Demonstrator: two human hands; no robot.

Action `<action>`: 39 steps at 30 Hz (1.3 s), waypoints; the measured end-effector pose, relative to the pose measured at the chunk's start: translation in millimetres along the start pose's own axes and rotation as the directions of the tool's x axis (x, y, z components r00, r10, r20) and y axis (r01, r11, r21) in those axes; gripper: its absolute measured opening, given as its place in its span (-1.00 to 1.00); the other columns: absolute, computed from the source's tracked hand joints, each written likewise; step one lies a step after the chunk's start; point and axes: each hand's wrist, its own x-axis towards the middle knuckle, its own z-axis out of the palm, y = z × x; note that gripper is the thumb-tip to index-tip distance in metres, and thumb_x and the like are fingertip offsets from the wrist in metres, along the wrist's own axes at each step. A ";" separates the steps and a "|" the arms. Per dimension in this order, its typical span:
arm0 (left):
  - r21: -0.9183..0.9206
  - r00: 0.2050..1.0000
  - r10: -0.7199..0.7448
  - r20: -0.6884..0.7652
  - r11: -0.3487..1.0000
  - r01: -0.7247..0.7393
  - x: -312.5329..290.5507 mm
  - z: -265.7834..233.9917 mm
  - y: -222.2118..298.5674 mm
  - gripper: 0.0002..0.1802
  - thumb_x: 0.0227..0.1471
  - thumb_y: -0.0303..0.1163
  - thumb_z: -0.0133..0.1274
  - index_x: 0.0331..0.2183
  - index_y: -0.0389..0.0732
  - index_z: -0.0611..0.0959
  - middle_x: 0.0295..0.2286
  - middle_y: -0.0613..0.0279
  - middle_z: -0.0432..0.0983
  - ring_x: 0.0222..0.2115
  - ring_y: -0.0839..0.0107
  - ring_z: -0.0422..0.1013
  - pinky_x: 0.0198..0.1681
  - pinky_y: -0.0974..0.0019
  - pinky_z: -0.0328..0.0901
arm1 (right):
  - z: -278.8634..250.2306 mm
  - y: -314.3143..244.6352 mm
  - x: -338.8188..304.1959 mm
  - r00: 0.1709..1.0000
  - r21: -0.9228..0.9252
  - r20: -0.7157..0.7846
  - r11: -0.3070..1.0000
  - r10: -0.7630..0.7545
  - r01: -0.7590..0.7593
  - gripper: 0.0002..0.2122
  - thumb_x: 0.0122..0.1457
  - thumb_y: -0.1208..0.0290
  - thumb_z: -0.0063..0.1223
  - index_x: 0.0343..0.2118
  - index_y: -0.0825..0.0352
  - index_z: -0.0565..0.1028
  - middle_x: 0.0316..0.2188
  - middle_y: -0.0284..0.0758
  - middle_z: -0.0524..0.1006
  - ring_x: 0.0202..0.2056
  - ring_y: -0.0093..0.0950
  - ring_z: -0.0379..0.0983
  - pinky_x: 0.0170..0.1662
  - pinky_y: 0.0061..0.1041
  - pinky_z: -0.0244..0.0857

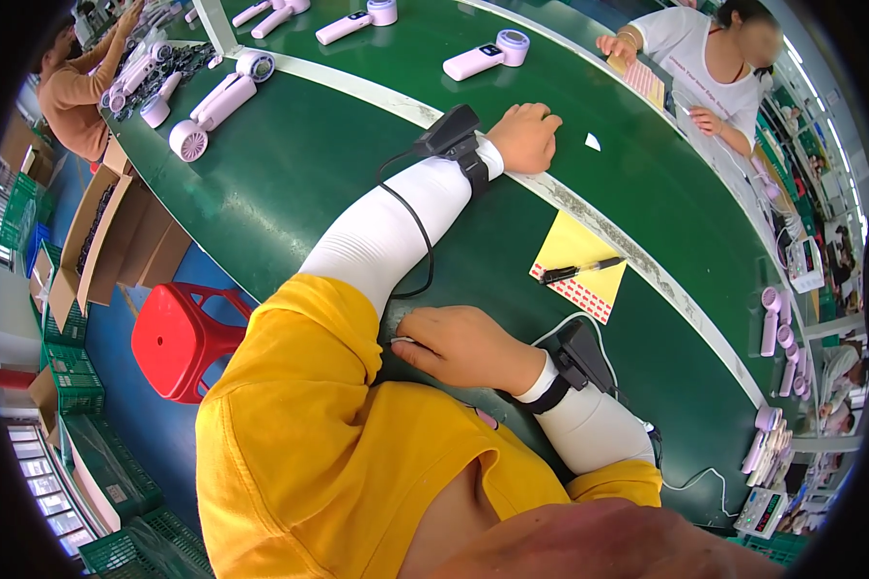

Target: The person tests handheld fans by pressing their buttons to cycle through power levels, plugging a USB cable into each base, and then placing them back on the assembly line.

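Observation:
My left hand [524, 138] reaches out over the pale rail [594, 214] that crosses the green table, back upward. Its fingers are bent and slightly apart, and I see nothing in them. A small white scrap [592, 142] lies just to the right of it. Close to my body, my right hand [463, 347] is closed with thumb and fingers together; a bit of something thin and white shows at the fingertips, too small to name. To the right, a yellow sticker sheet [577, 265] with rows of red marks lies on the table, a black pen [582, 269] across it.
Lavender handheld fans [488, 56] lie on the far strip, and a pair of fans [224, 104] at the left. A red stool [179, 343] and cardboard boxes [116, 232] stand left. A co-worker [705, 68] sits opposite. A white cable [710, 475] runs along the right.

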 end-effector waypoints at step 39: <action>0.361 0.904 -0.346 -0.252 0.833 0.419 55.5 -4.2 -74.4 -0.58 -0.07 -0.07 -0.12 -0.48 -0.27 0.55 -0.49 -0.01 0.45 -0.45 0.04 0.39 -0.37 0.10 0.28 | 2.6 13.8 -7.9 1.000 0.112 -0.017 0.994 0.004 -0.002 -0.79 0.08 0.27 -0.13 -0.51 0.33 0.34 -0.54 -0.21 0.39 -0.47 -0.19 0.35 -0.42 -0.29 0.24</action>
